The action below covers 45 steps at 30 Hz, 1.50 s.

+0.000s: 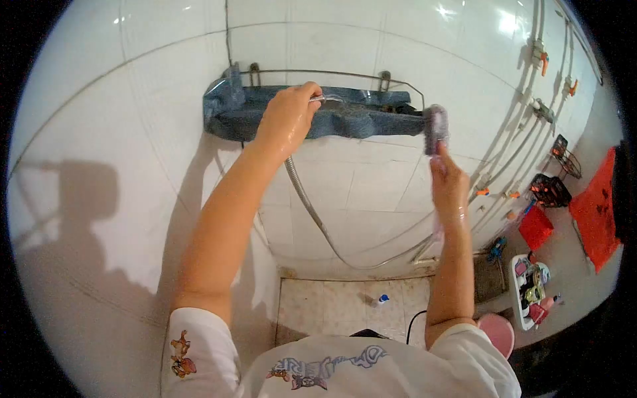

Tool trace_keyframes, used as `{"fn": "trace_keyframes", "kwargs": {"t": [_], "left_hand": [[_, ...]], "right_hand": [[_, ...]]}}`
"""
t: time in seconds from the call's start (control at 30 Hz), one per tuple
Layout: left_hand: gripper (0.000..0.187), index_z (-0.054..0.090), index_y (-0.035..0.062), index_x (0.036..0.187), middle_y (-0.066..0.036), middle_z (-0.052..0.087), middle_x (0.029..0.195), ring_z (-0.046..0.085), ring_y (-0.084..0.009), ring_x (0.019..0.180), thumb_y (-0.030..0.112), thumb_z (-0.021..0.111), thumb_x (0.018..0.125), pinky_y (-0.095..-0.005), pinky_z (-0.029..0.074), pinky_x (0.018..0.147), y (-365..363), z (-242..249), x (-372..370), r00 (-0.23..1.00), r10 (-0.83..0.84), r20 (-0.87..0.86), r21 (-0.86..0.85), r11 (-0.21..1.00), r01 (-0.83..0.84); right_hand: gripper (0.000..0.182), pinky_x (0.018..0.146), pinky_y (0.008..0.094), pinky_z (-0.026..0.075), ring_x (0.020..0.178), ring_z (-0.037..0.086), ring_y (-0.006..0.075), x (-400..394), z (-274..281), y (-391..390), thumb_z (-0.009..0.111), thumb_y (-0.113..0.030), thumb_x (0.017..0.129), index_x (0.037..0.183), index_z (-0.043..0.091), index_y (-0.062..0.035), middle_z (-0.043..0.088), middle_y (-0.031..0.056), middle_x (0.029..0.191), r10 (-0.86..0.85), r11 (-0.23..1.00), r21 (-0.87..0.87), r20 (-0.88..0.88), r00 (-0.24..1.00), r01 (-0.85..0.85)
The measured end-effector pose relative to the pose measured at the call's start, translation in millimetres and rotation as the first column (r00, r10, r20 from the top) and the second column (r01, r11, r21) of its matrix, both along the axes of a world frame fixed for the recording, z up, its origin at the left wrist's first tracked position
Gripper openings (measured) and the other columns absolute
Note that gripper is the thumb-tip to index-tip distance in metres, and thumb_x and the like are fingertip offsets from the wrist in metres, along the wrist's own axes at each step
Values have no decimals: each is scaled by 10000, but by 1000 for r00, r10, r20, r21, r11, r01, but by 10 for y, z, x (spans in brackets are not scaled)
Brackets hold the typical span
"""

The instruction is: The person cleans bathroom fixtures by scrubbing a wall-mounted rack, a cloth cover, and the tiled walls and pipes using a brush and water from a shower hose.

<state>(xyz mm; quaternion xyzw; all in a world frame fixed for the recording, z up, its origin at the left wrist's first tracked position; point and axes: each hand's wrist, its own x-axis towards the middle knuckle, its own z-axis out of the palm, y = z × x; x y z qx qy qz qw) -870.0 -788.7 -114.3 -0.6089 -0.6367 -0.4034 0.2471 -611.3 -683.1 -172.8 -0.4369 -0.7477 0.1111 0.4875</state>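
A dark blue shelf (371, 123) with a thin metal rail hangs on the white tiled wall. In front of its left half, my left hand (290, 114) is closed on the metal end of a hose, and water seems to come from it over the shelf. The silvery hose (305, 199) hangs down below that hand and curves to the right. At the shelf's right end, my right hand (450, 179) grips the handle of a pale purple brush (436, 126), whose bristles face the shelf's end.
Pipes with orange-handled valves (544, 63) run down the right wall. Lower right are a red cloth (597, 205), a white basket of bottles (521, 292) and a pink basin (497, 331). A small blue-capped bottle (383, 299) is on the tiled floor (318, 305).
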Motion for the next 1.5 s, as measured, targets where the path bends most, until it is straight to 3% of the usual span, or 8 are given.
{"fn": "trace_keyframes", "kwargs": {"t": [0.23,0.43,0.47,0.67,0.73,0.97,1.1,1.5], "left_hand": [[189,544,51,965,-194,603,812,583,-347,765,151,559,805,-387,445,688,322,165,229,995,-101,-20,-83,992,99],[186,548,54,957,-193,602,800,589,-336,761,165,556,808,-386,443,676,420,272,360,986,-164,-3,-162,973,161],[187,548,52,956,-194,601,798,589,-337,762,166,555,809,-386,442,676,426,263,366,986,-168,17,-176,970,168],[170,554,37,939,-198,602,814,590,-336,771,157,546,818,-389,441,686,629,156,300,985,-168,25,-263,950,169],[170,554,35,937,-197,603,831,588,-339,784,158,545,820,-390,441,693,538,138,317,994,-109,10,-280,954,107],[165,554,38,934,-200,603,831,581,-353,796,160,540,824,-392,439,695,-145,194,-429,961,265,75,-149,956,-252],[158,550,43,931,-205,602,841,576,-363,807,154,543,818,-403,442,692,-320,314,-659,907,420,39,-17,908,-419],[178,544,63,963,-187,605,866,570,-356,845,159,554,813,-421,438,736,-359,199,-1090,865,495,78,-95,868,-488]], "right_hand": [[299,621,468,446,712,580,390,-762,216,-119,409,-259,892,919,572,-10,580,257,749,414,901,36,224,883,-431],[335,567,307,437,574,509,155,-199,427,94,508,-169,863,1180,505,-59,582,141,669,400,910,-55,379,834,-412],[236,599,440,460,700,594,371,26,475,82,442,-214,870,1025,569,-89,595,222,759,339,941,-116,331,881,-319],[216,612,427,471,713,594,348,131,770,99,434,-207,855,871,559,-32,588,203,743,214,960,18,592,777,-278],[326,452,278,399,471,420,115,-230,891,-65,490,-228,886,1176,512,-80,494,67,595,376,926,-170,510,774,-337],[295,645,384,483,693,594,234,-673,1378,643,407,-254,888,1097,585,-144,617,123,781,13,955,92,938,347,-283],[313,746,434,448,828,589,331,-2107,1149,364,418,-314,861,1056,588,-140,616,163,913,253,684,99,897,363,-723],[285,767,431,445,917,581,336,-2162,1086,118,450,-218,822,979,598,-31,595,211,980,202,920,-66,924,323,-387]]}}
